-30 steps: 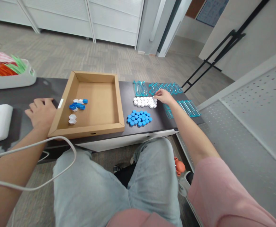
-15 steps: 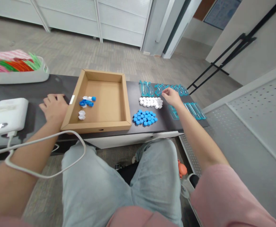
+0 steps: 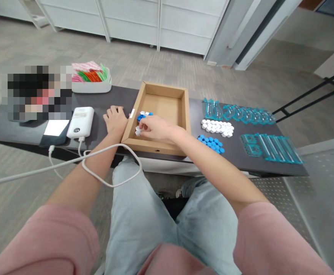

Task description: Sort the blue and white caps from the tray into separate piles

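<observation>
My right hand (image 3: 157,128) reaches into the brown cardboard box (image 3: 185,110), palm down, thumb and curled fingers a little apart. Its fingertips are right beside the small white hexagonal pieces (image 3: 137,131) at the left of the box; whether they touch is unclear. Just above lie blue pieces (image 3: 140,117) mixed with white ones, partly hidden by the hand. Outside the box's left wall, my left hand (image 3: 115,119) rests on the dark tabletop with fingers spread, holding nothing.
Right of the box are white hexagonal pieces (image 3: 217,127), blue hexagonal pieces (image 3: 212,143) and clear teal plastic parts (image 3: 238,113). A white power bank (image 3: 81,122) with a looping cable (image 3: 112,185), a phone (image 3: 56,131) and a white basket (image 3: 92,88) of colourful strips are at left.
My right hand has swung left from the teal parts and white pieces into the box. My left hand stays on the table. The view has shifted left.
</observation>
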A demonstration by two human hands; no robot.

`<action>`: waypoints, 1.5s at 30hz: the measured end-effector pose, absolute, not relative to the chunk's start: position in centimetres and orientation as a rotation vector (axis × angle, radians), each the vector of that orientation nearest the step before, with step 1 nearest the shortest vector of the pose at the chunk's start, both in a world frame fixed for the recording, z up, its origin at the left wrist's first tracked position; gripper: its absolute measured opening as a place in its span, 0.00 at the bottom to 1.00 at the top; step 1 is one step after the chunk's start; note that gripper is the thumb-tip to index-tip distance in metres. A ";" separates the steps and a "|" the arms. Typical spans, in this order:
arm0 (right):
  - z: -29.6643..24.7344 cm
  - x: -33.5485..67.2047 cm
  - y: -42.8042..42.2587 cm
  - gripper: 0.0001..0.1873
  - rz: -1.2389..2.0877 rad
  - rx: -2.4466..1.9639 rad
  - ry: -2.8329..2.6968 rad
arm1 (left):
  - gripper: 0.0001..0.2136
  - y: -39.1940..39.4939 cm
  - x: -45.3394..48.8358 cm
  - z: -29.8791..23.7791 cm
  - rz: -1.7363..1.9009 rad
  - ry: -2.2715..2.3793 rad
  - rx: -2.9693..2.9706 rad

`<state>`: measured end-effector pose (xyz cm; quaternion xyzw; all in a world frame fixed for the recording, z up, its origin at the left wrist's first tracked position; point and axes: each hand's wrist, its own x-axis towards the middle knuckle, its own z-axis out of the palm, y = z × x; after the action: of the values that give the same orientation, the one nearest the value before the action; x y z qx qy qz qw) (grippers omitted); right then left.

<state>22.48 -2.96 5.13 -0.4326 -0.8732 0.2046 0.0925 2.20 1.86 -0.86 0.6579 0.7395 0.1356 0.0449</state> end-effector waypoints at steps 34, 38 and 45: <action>2.0 55.5 -18.5 0.05 -0.122 -2.273 -1.608 | 0.35 3.1 1.4 -1.8 0.456 2.271 1.983; 1.6 54.9 -17.5 0.04 -0.209 -2.400 -1.780 | 0.34 3.2 1.2 -2.2 0.434 2.300 2.004; 0.8 55.6 -15.6 0.04 -0.154 -2.448 -1.839 | 0.32 3.0 1.4 -1.9 0.420 2.325 1.975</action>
<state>55.58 -15.58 0.77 -0.7979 -0.5995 -0.0502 0.0381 1.39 3.02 -1.92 0.6411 0.7546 0.1363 0.0309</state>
